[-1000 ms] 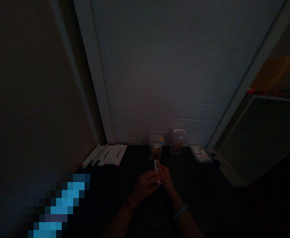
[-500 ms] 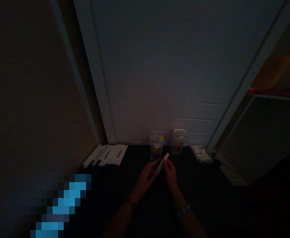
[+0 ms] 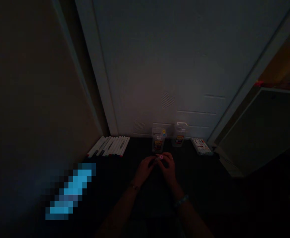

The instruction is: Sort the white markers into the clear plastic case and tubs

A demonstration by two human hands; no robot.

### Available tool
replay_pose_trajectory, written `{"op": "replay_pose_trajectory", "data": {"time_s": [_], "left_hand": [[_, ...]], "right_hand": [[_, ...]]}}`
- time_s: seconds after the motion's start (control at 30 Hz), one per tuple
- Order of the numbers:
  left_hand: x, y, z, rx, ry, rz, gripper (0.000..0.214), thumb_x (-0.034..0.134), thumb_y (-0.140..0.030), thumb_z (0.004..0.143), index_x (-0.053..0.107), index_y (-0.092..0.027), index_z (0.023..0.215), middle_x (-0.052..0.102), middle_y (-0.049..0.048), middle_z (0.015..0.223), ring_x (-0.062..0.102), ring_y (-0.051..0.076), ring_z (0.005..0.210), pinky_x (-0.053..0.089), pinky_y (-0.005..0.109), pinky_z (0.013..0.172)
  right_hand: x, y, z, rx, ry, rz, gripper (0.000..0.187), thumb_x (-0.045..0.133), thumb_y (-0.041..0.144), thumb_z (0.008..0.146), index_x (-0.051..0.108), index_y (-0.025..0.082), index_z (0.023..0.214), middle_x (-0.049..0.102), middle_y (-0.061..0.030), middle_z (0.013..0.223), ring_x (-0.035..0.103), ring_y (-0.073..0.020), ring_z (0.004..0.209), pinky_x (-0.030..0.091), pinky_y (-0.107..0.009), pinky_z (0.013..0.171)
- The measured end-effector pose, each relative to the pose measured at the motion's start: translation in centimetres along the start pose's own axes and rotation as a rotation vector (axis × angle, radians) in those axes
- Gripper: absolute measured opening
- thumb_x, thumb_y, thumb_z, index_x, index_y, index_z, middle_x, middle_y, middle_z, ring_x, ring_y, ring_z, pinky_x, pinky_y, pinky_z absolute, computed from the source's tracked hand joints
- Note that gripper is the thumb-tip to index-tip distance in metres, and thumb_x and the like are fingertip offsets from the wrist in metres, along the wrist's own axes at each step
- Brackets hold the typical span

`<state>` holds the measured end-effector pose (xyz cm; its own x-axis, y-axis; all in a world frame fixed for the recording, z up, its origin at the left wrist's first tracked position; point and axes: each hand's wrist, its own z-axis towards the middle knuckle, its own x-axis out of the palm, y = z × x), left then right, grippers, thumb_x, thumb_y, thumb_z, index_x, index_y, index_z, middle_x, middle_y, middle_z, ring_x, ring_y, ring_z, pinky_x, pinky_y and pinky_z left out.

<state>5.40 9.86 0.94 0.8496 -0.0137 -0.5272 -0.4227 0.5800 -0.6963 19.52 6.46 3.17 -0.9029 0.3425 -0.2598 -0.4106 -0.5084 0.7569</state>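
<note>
A white marker with a pink end (image 3: 161, 157) is held between both hands above the dark table, its pink end turned toward me so that its body is foreshortened. My left hand (image 3: 145, 168) is closed at the marker's left side, the fingertips partly lost in the gloom. From the right, my right hand (image 3: 168, 167) pinches it with thumb and fingers. Just behind the hands stands a clear plastic case (image 3: 158, 140) with a dark label. A second clear case (image 3: 180, 135) with a white handle stands to its right.
At the back left, several white markers (image 3: 110, 146) lie side by side in a row. A packed set of markers (image 3: 201, 146) lies at the back right. The dark tabletop (image 3: 157, 205) meets a pale panel (image 3: 145, 79) embossed with hearts. A pixelated blue patch (image 3: 73, 190) covers the left side.
The marker has been turned from a slanted, lengthwise pose until its pink end faces me. Both hands have drawn closer around it. The view has tilted slightly.
</note>
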Motion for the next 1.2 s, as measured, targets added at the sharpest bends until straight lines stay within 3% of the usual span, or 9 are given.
{"op": "replay_pose_trajectory", "data": {"time_s": [0.33, 0.6, 0.8, 0.97, 1.2], "left_hand": [[0.1, 0.5, 0.1, -0.081, -0.022, 0.011, 0.03, 0.052, -0.012, 0.077, 0.058, -0.02, 0.105, 0.063, 0.005, 0.107, 0.059, 0.018, 0.099, 0.045, 0.034, 0.09], [0.2, 1.1, -0.2, -0.081, -0.012, 0.095, 0.03, 0.057, -0.012, 0.072, 0.059, -0.021, 0.101, 0.061, 0.0047, 0.107, 0.055, 0.021, 0.104, 0.042, 0.038, 0.093], [-0.1, 0.1, 0.0, -0.055, 0.04, -0.043, 0.026, 0.057, -0.013, 0.074, 0.061, -0.02, 0.099, 0.063, 0.0041, 0.1, 0.058, 0.018, 0.095, 0.045, 0.033, 0.087], [-0.1, 0.3, -0.1, -0.089, 0.033, -0.034, 0.03, 0.058, -0.015, 0.074, 0.061, -0.02, 0.104, 0.063, 0.005, 0.107, 0.058, 0.019, 0.099, 0.043, 0.035, 0.091], [0.1, 0.6, -0.4, -0.133, 0.058, 0.069, 0.022, 0.057, -0.015, 0.076, 0.065, -0.02, 0.096, 0.066, 0.0048, 0.099, 0.061, 0.019, 0.094, 0.045, 0.033, 0.088]], "right_hand": [[0.8, -0.6, 0.0, -0.125, 0.076, -0.155, 0.023, 0.059, 0.027, 0.079, 0.061, 0.027, 0.102, 0.057, -0.0041, 0.103, 0.051, -0.0192, 0.098, 0.042, -0.035, 0.086], [0.9, -0.4, -0.1, -0.12, 0.111, -0.189, 0.018, 0.055, 0.029, 0.082, 0.06, 0.025, 0.099, 0.058, -0.004, 0.099, 0.052, -0.0185, 0.093, 0.041, -0.033, 0.082], [0.6, -0.2, 0.0, -0.105, 0.145, -0.171, 0.016, 0.056, 0.031, 0.082, 0.061, 0.024, 0.095, 0.06, -0.0034, 0.093, 0.053, -0.0187, 0.089, 0.04, -0.033, 0.08], [0.4, 0.2, 0.0, -0.1, 0.158, -0.133, 0.02, 0.052, 0.028, 0.085, 0.059, 0.027, 0.104, 0.061, -0.003, 0.097, 0.053, -0.0184, 0.092, 0.04, -0.033, 0.082], [0.4, 0.3, -0.1, -0.104, 0.185, -0.169, 0.026, 0.053, 0.029, 0.085, 0.058, 0.03, 0.11, 0.061, -0.0017, 0.098, 0.053, -0.0178, 0.091, 0.04, -0.032, 0.081]]}}
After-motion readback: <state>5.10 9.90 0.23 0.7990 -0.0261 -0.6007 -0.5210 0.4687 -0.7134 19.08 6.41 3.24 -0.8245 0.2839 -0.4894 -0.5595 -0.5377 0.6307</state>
